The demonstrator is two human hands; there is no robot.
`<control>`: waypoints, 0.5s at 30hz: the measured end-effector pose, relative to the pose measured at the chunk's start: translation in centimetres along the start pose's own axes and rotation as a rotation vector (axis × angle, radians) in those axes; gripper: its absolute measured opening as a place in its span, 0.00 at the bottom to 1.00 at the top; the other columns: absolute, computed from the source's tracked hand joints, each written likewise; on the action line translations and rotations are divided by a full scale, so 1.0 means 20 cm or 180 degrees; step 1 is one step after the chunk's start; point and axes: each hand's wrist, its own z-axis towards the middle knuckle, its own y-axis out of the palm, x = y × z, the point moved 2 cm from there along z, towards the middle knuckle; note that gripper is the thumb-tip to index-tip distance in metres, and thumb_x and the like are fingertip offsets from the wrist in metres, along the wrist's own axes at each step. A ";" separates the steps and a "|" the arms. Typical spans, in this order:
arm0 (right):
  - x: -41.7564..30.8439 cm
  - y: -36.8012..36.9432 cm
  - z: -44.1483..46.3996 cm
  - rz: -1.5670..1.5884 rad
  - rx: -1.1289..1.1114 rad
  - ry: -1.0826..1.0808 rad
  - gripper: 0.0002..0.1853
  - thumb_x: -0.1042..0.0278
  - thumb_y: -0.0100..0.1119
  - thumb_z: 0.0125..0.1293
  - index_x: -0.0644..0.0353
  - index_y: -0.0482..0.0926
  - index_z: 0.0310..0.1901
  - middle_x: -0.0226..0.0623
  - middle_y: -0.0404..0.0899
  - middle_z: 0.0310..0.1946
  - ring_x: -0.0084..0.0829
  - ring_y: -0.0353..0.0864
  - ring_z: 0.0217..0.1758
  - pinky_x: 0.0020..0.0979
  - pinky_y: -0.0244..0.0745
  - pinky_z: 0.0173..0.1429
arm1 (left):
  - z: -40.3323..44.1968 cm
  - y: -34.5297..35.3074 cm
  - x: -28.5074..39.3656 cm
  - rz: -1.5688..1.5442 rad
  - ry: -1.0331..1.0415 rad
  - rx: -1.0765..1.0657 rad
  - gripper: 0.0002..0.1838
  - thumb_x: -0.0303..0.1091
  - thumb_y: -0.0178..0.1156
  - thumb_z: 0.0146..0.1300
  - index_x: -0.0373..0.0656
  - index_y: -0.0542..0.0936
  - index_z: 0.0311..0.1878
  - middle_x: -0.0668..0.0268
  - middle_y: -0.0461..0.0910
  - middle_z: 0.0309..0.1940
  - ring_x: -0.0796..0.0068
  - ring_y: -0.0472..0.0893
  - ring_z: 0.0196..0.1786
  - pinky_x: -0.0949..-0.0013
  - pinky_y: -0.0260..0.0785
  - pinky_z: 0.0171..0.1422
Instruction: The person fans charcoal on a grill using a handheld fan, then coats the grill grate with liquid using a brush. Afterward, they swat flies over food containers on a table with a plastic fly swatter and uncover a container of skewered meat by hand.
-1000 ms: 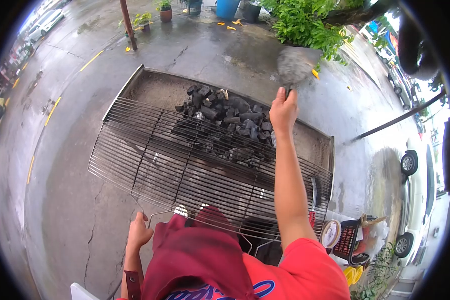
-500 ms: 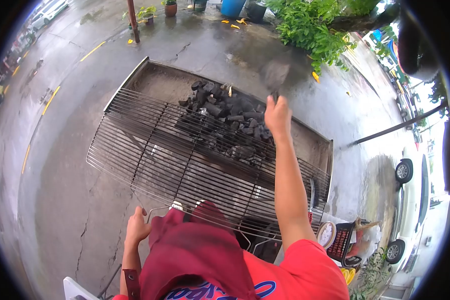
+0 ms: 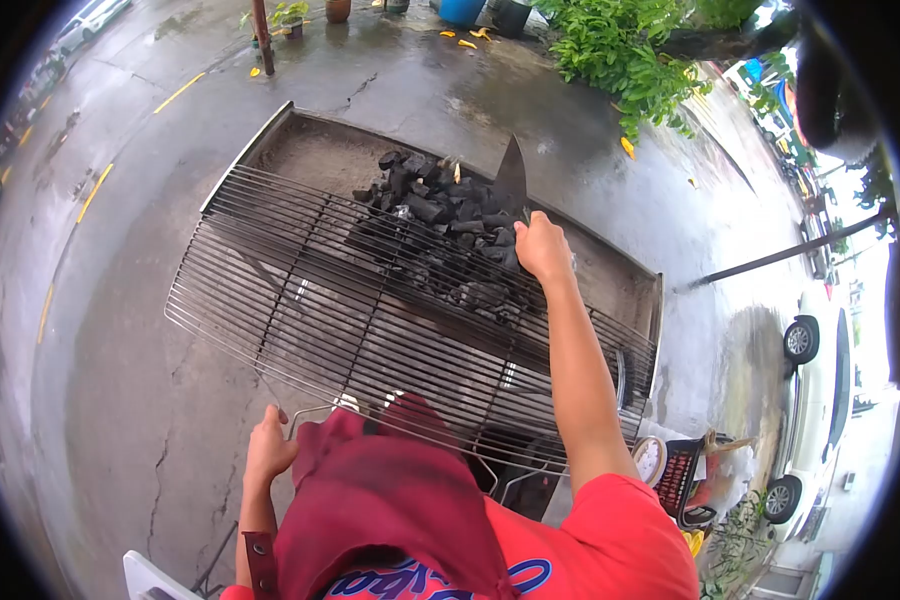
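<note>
My right hand is closed around the handle of a dark, flat hand fan, held above the far edge of the grill trough. Below and left of the fan lies a heap of black charcoal, with greyish ash on some pieces. A wire grill grate covers the trough's near part and reaches out toward my body. Low on the left, my left hand has its fingers curled at the grate's bent wire handle; the fingers partly hide the contact.
Beside the grate's right end stand a round white-topped container and a dark plastic basket with bags. Wet pavement surrounds the grill. A leafy plant grows beyond it, and a white car is parked at right.
The fan, blurred by motion before, now shows sharply as a narrow pointed shape, lower and further left. My right hand has come down and left. My left hand keeps its place at the grate.
</note>
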 end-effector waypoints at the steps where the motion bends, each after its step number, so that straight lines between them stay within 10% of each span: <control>1: -0.02 -0.02 -0.03 -0.0224 0.0159 -0.0105 0.18 0.58 0.50 0.68 0.68 0.73 0.44 0.63 0.79 0.39 0.58 0.80 0.42 0.51 0.73 0.49 | 0.00 0.00 0.00 -0.0014 -0.0039 -0.0028 0.18 0.26 0.60 0.44 0.38 0.69 0.41 0.45 0.76 0.24 0.39 0.77 0.36 0.49 0.66 0.39; 15: 0.34 -0.09 -0.20 0.0174 0.0363 -0.0217 0.18 0.57 0.52 0.67 0.68 0.75 0.40 0.63 0.79 0.37 0.60 0.77 0.46 0.52 0.71 0.49 | -0.05 -0.03 0.07 0.0045 -0.0169 0.0532 0.12 0.21 0.56 0.38 0.39 0.71 0.31 0.53 0.71 0.19 0.48 0.75 0.27 0.55 0.65 0.33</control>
